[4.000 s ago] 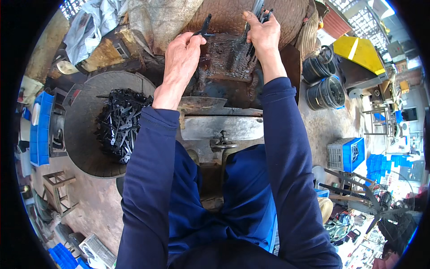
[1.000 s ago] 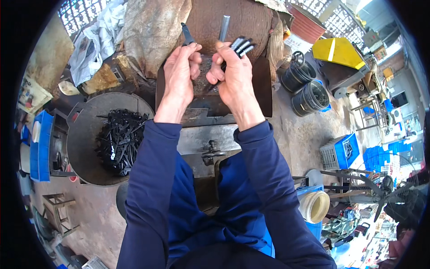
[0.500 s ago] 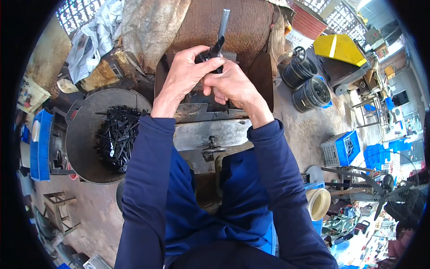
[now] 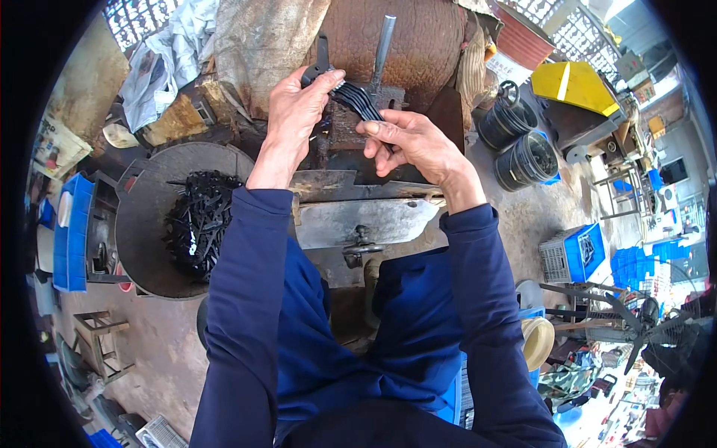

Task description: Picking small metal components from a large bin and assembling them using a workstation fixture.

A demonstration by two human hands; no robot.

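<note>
Between my two hands runs a small bundle of thin black metal strips (image 4: 357,100), slanting down from left to right. My left hand (image 4: 296,109) pinches its upper left end, where a dark piece with a hole points upward. The fingers of my right hand (image 4: 409,142) close round the lower right end. Behind the strips stands an upright grey metal rod (image 4: 384,49), rising from a dark metal block (image 4: 347,133); neither hand touches the rod.
At left a round tub (image 4: 142,224) holds a heap of black metal pieces (image 4: 200,224). A whitish metal plate (image 4: 358,224) lies before my knees. Two black buckets (image 4: 525,160) stand at right, beyond them a yellow cover (image 4: 575,86). A fan (image 4: 642,321) is at lower right.
My hands have moved apart, the left one leftward and the right one rightward. The black strips now show stretched between them, off to the side of the rod they were held against.
</note>
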